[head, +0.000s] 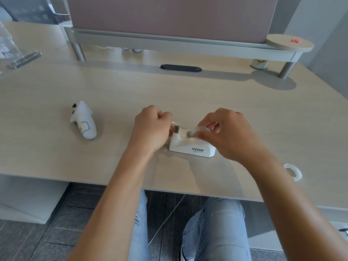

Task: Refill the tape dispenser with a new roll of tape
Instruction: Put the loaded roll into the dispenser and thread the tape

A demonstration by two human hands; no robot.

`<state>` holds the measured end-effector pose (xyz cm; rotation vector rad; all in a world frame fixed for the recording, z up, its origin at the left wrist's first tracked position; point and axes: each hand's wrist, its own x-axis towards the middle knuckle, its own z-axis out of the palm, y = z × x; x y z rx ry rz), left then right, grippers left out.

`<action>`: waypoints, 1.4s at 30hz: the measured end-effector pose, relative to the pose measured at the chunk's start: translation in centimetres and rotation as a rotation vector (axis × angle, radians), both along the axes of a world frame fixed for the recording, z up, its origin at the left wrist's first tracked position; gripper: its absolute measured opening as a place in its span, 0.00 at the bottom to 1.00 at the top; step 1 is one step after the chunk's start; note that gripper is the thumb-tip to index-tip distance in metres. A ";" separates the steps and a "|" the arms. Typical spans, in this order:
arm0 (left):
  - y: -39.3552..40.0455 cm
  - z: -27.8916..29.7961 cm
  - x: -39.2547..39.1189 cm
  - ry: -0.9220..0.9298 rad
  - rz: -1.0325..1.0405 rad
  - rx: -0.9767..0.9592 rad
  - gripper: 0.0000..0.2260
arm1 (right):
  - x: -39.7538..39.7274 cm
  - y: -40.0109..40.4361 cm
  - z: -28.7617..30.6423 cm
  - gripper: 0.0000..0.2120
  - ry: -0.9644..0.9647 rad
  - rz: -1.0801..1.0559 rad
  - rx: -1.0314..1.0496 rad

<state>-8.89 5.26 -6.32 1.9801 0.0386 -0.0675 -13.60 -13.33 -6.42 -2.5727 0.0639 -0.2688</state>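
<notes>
A white tape dispenser (192,146) marked VIVID stands on the pale wooden desk (131,87) in front of me. A clear tape roll (195,131) sits in its well. My right hand (226,132) pinches the roll from above and from the right. My left hand (150,127) is curled at the cutter end (176,129), fingers closed on a strip of clear tape pulled across the blade. An empty white tape core (292,171) lies on the desk to the right, by my right forearm.
A white handheld controller (84,121) lies on the desk to the left. A raised grey shelf (169,42) with a divider panel runs along the back, a dark cable grommet (180,68) under it. The desk's front edge is near my knees.
</notes>
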 end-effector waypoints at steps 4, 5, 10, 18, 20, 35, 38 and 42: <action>0.4 -0.7 0.1 0.041 0.030 -0.121 0.08 | 0.0 0.2 -0.2 0.07 -0.008 -0.014 -0.004; 0.5 -0.7 0.0 0.054 0.032 -0.168 0.08 | 0.0 0.2 -0.2 0.07 -0.009 -0.017 -0.008; 1.0 -1.0 0.0 0.110 0.047 -0.326 0.11 | -0.1 0.5 -0.2 0.07 -0.009 -0.023 -0.018; 1.7 -2.7 0.6 0.180 0.102 -0.427 0.10 | -0.2 0.6 -0.3 0.08 -0.010 -0.034 -0.016; 2.0 -3.4 0.8 0.193 0.110 -0.406 0.10 | -0.3 0.6 -0.3 0.09 -0.010 -0.031 -0.010; 2.5 -3.7 1.6 0.059 0.015 0.167 0.12 | -0.3 0.9 0.1 0.12 0.025 -0.050 -0.005; 2.2 -3.6 1.7 0.021 -0.014 0.314 0.13 | -0.2 0.9 0.1 0.14 0.023 -0.051 -0.004; 1.6 -3.3 2.0 0.038 -0.059 0.443 0.11 | -0.1 0.7 -0.2 0.08 0.020 -0.056 -0.007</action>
